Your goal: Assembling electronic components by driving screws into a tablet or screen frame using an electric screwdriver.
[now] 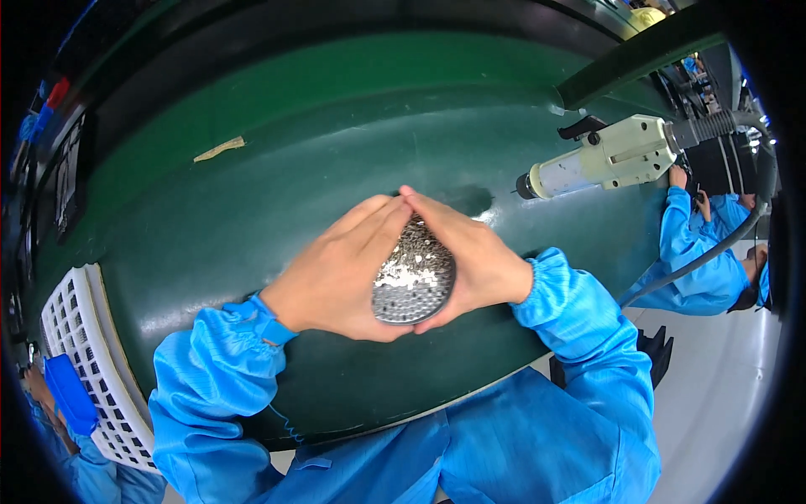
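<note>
Between my two hands is a round grey dish (409, 309) with a dimpled or perforated face, above the middle of the green bench. Small shiny metal pieces, which look like screws, are heaped over its far part (421, 244). My left hand (340, 273) is wrapped round the dish's left side, and my right hand (483, 260) cups its right side. The fingertips of both hands meet at the dish's far end, and the palms cover much of its rim. A blue wrist strap (267, 323) is on my left wrist.
A pale electric screwdriver (600, 160) with a thick cable (760, 185) hangs at the right, under a green beam (642, 55). A tan strip (219, 149) lies at the far left. A white lattice basket (84, 357) with a blue bin (70, 393) stands left; co-workers sit at both sides.
</note>
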